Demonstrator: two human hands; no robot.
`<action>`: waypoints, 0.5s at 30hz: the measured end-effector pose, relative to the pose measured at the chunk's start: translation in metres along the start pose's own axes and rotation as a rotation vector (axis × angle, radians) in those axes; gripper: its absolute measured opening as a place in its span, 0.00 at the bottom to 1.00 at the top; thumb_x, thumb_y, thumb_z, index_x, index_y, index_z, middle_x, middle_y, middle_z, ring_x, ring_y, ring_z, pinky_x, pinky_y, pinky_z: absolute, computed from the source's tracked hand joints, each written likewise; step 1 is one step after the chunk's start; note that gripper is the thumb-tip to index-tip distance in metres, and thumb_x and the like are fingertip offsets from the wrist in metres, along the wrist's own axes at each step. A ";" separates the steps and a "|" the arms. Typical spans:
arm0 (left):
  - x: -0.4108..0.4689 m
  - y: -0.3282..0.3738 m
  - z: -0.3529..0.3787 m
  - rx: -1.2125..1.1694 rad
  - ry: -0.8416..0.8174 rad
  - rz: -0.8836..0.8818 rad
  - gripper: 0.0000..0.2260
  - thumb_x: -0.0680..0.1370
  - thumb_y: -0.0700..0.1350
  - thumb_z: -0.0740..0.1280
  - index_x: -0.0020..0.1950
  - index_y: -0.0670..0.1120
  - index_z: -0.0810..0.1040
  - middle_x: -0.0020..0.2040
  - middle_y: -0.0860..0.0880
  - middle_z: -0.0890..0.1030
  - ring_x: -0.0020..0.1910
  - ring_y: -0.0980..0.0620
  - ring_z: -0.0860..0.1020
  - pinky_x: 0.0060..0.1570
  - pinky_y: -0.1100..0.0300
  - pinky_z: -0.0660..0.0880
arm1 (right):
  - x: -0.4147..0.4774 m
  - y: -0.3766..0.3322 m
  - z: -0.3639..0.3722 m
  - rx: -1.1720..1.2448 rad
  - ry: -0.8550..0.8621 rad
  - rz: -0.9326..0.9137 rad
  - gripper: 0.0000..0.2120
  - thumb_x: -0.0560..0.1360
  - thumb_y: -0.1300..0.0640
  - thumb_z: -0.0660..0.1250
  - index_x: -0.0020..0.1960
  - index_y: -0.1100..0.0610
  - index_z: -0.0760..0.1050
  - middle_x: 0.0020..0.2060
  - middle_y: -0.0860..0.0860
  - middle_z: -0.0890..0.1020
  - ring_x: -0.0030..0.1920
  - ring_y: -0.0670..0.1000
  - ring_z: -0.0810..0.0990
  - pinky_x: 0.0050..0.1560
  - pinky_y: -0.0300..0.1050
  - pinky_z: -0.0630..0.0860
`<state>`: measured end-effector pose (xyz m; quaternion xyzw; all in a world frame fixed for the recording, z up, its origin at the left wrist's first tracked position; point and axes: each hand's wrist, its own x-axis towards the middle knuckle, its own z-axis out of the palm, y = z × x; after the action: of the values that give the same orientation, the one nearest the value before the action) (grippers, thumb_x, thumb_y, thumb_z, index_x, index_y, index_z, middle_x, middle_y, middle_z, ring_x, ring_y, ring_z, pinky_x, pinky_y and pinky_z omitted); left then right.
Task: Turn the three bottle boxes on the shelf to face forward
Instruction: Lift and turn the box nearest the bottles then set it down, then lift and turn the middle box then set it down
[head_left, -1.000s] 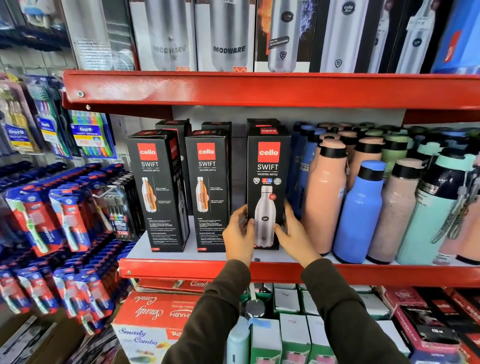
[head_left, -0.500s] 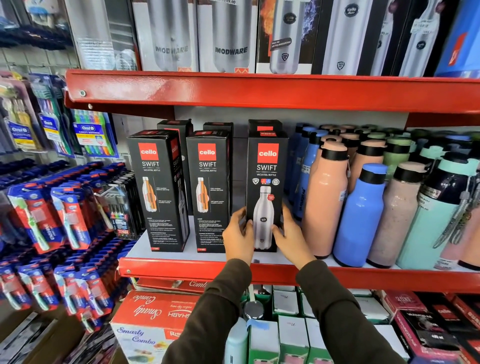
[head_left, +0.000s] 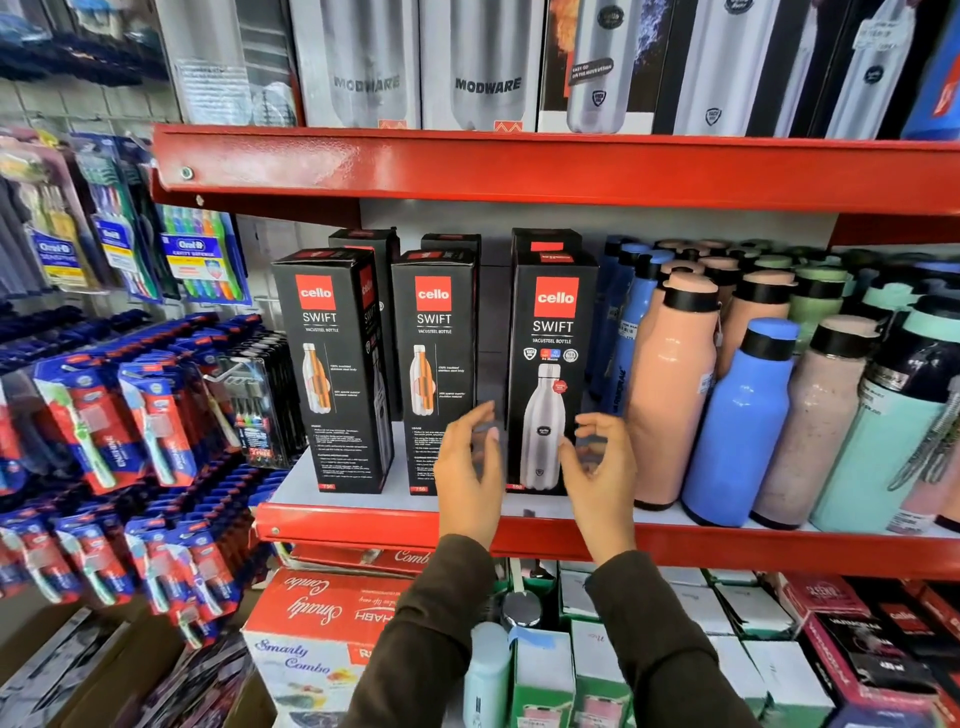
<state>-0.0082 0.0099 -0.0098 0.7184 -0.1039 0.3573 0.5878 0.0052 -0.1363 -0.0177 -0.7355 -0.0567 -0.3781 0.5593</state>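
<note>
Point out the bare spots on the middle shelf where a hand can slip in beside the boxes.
Bare shelf shows between the left box and middle box; a wider gap lies between the middle box and right box, where the left hand is. The right hand is beside the peach bottle; bottles crowd there.

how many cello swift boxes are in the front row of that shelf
3: the left box, the middle box and the right box between the open hands. More black boxes stand behind, partly hidden.

Left hand (head_left: 467, 478) motion-blurred, covers middle box (head_left: 434, 364) lower corner; box small print unreadable
</note>
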 end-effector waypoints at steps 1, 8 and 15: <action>0.001 0.001 -0.006 0.010 0.029 0.042 0.14 0.82 0.40 0.63 0.66 0.50 0.76 0.58 0.55 0.78 0.57 0.57 0.78 0.57 0.62 0.76 | -0.003 -0.006 0.004 0.009 0.003 -0.028 0.15 0.76 0.62 0.71 0.56 0.46 0.73 0.49 0.45 0.78 0.43 0.43 0.79 0.42 0.33 0.76; 0.018 -0.008 -0.042 0.159 0.225 0.067 0.21 0.81 0.37 0.61 0.73 0.47 0.68 0.67 0.48 0.70 0.69 0.51 0.68 0.71 0.59 0.64 | -0.022 -0.036 0.050 0.082 -0.182 -0.007 0.17 0.80 0.59 0.67 0.68 0.52 0.75 0.62 0.46 0.80 0.59 0.41 0.80 0.56 0.29 0.76; 0.034 -0.031 -0.069 0.075 0.043 -0.136 0.22 0.83 0.37 0.58 0.77 0.45 0.63 0.75 0.46 0.68 0.75 0.53 0.66 0.71 0.70 0.61 | -0.024 -0.037 0.092 0.009 -0.374 0.160 0.25 0.84 0.57 0.58 0.80 0.53 0.58 0.78 0.51 0.66 0.77 0.49 0.65 0.77 0.45 0.64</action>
<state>0.0066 0.0917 -0.0086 0.7375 -0.0287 0.3355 0.5854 0.0155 -0.0350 -0.0119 -0.7925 -0.1028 -0.1891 0.5706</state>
